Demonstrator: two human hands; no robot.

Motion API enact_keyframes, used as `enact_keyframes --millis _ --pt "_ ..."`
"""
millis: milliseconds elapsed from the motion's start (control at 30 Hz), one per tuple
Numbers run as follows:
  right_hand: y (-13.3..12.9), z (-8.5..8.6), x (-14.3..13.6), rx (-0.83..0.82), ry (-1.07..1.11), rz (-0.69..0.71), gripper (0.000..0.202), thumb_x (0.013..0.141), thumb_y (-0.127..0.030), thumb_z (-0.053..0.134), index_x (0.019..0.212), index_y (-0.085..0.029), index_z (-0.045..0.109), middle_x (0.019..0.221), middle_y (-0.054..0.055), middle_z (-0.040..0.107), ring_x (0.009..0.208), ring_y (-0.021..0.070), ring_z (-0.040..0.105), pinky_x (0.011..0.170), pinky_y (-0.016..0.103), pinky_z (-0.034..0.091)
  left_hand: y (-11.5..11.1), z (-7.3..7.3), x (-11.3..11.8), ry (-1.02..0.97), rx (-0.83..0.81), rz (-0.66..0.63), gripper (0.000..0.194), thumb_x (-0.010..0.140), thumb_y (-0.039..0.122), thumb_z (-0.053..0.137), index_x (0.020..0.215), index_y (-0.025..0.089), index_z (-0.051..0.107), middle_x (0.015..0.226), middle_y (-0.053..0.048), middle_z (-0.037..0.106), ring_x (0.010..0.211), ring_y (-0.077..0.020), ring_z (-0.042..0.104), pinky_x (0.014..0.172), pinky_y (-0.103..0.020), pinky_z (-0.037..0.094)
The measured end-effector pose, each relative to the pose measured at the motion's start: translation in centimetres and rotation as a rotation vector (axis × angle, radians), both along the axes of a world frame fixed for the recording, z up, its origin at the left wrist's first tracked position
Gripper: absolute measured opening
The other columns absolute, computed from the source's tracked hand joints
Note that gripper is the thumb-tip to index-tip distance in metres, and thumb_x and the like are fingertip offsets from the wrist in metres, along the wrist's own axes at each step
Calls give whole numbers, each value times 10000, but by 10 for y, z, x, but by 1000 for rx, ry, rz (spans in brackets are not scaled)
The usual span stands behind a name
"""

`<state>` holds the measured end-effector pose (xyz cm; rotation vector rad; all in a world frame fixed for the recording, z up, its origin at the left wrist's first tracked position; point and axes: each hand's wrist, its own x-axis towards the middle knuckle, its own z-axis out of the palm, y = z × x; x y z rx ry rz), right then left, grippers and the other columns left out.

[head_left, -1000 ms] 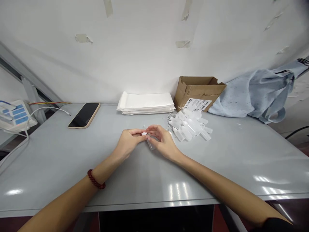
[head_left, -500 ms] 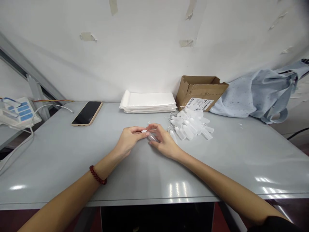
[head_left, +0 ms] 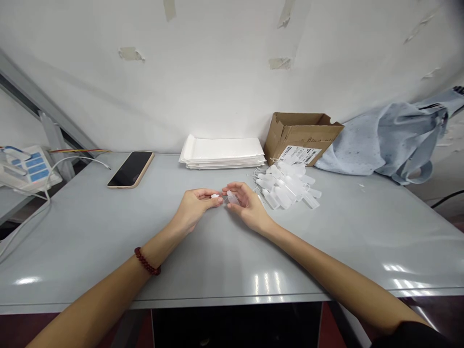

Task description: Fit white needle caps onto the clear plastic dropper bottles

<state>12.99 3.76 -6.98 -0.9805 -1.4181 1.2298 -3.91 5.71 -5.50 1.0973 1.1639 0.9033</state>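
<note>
Currently, left of the brown cardboard box [head_left: 302,137], the left hand [head_left: 194,205] is pinching a small white plastic cap [head_left: 215,195]; the right hand [head_left: 251,211], fingers curved, is holding a translucent plastic bottle [head_left: 232,198], seemingly unjoined. Whitish plastic pieces [head_left: 284,187] are lying heaped before the box.

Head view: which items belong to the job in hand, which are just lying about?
Likely in the job: small white piece (in left hand), translucent piece (in right hand), pile of similar pieces.

Probably just lying about: phone, white cable, blue cloth. Unclear: white packets, cardboard box.
</note>
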Motion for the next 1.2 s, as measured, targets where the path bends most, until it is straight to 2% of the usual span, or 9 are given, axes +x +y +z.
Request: enact_keyframes --millis 100,233,400,567,733,867,967,1033,1200 --pt "0 0 1 -49 -43 -41 381 702 -118 608 1053 -205 486 1109 84 623 1068 176 605 973 383 445 1 5 -1 163 85 17 285 623 281 776 852 131 701 664 -11 669 631 -146 617 667 -281 493" --pt "1 -2 1 -101 -106 -81 339 689 -151 636 1018 -177 559 1053 83 652 998 207 634 925 400 472 2 9 -2 352 173 -52 276 651 300 731 866 128 702 537 29 569 466 -107 486 529 -263 418" --pt "2 -2 1 -55 -172 -134 201 710 -212 643 908 -176 632 963 57 670 935 217 639 865 378 486 5 7 -3 367 194 -87 279 650 326 713 854 137 695 519 28 559 454 -116 484 472 -249 393" --pt "-1 5 1 -65 -249 -95 141 754 -255 609 846 -156 648 773 12 644 743 170 592 716 304 464 9 5 -2 358 211 -109 219 628 280 710 792 145 657 454 62 501 429 -116 496 472 -242 396" --pt "-6 13 0 -24 -317 -42 129 797 -241 558 812 -155 653 705 -6 606 671 138 540 653 272 432 9 5 -3 337 193 -79 154 631 238 691 740 142 638 493 33 573 431 -117 529 504 -250 426" --pt "-8 15 -1 -52 -390 26 231 790 -233 584 995 -151 653 602 -34 567 589 124 506 592 259 411 5 4 -1 321 186 -28 203 660 264 679 814 131 674 506 21 597 456 -133 559 530 -263 445" --pt "-9 14 -2 -64 -391 46 421 761 -185 612 1179 -145 577 679 -17 625 600 122 525 586 257 418 1 3 2 301 177 -26 237 684 275 665 865 124 695 510 14 606 473 -143 576 542 -269 463" --pt "-9 14 -3 -61 -383 75 435 764 -167 604 1197 -149 562 735 0 652 614 122 537 592 260 424 -2 2 4 292 169 -32 220 696 273 657 851 123 696 503 14 604 456 -137 567 526 -265 461" --pt "-9 16 -2 -60 -365 126 295 810 -188 553 1094 -154 627 659 -16 602 585 121 523 594 263 420 -5 4 4 283 152 -35 199 716 280 656 842 130 692 478 26 579 418 -119 527 473 -247 434"
